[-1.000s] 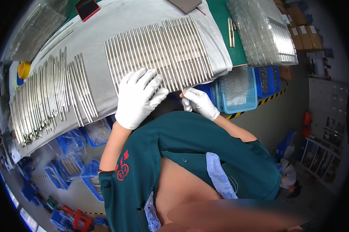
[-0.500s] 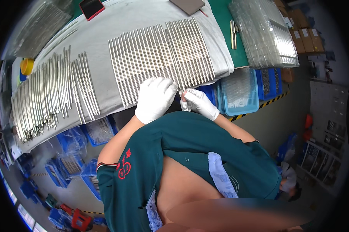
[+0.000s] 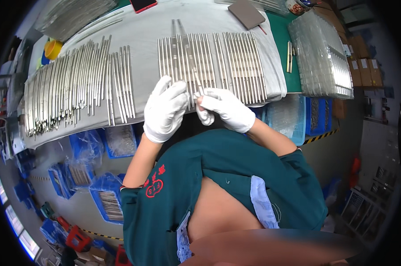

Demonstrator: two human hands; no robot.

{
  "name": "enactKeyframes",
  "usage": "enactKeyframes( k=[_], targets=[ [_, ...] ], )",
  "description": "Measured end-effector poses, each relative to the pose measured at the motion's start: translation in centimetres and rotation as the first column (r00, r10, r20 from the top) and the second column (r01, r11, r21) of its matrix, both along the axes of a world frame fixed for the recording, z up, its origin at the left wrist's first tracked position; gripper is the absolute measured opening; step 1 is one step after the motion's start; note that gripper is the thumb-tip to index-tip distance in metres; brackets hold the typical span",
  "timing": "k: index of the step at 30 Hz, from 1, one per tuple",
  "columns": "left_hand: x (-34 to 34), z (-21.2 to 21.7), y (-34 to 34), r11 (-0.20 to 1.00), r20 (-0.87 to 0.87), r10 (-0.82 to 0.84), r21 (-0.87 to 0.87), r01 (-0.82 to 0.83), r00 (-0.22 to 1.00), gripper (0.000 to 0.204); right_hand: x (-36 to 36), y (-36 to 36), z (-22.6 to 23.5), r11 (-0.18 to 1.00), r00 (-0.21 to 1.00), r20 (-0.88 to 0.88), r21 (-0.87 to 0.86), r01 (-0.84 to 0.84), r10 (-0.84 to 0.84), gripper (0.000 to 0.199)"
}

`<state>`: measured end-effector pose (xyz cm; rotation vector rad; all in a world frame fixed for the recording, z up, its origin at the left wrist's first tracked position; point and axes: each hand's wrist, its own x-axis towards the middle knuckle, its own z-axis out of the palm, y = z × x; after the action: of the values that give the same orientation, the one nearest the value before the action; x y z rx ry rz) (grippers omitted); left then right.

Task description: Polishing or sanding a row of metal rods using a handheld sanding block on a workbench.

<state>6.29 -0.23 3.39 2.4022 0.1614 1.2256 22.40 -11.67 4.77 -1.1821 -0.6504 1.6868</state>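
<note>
Slim silver metal rods lie side by side in a row (image 3: 247, 66) on the white cloth, with gaps parting the row into groups. Two rods, slightly blurred, reach past the far ends of the left group. One rod (image 3: 190, 55) slants down to my right hand (image 3: 229, 108), pinched between its gloved thumb and fingers. The other rod (image 3: 175, 53) runs down to the curled fingertips of my left hand (image 3: 165, 111), which seem closed on it; its lower end is hidden. Both hands wear white gloves at the near edge of the cloth.
A larger pile of rods (image 3: 67, 88) covers the cloth's left side. Clear plastic trays (image 3: 320, 57) are stacked at right, near a grey flat box (image 3: 246, 14). A yellow tape roll (image 3: 53, 49) sits far left. Blue bins (image 3: 107, 199) stand below the table edge.
The view has shifted, so the table sits farther right. Gaps have opened in the row, two rods now stick out past it, and my hands have moved apart slightly, the left one turning.
</note>
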Motion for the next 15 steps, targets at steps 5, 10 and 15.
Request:
enactKeyframes(
  k=[5, 10, 15],
  targets=[
    [-5.1, -2.9, 2.2, 0.983, -0.111, 0.180, 0.046, -0.176, 0.977, 0.018, -3.5, 4.8, -1.9, 0.991, 0.987, -0.093, 0.008, -0.134, 0.134, 0.032],
    [-8.8, -2.8, 2.2, 0.954, -0.288, 0.298, 0.099, -0.281, 0.910, 0.012, -4.9, 6.0, -0.9, 0.936, 0.945, 0.005, -0.138, -0.323, 0.327, 0.038],
    [-6.2, -1.7, 2.3, 0.942, -0.351, 0.332, 0.174, -0.287, 0.876, 0.020, -3.1, 4.8, -0.4, 0.877, 0.867, 0.140, -0.114, -0.466, 0.479, 0.050]
  ],
)
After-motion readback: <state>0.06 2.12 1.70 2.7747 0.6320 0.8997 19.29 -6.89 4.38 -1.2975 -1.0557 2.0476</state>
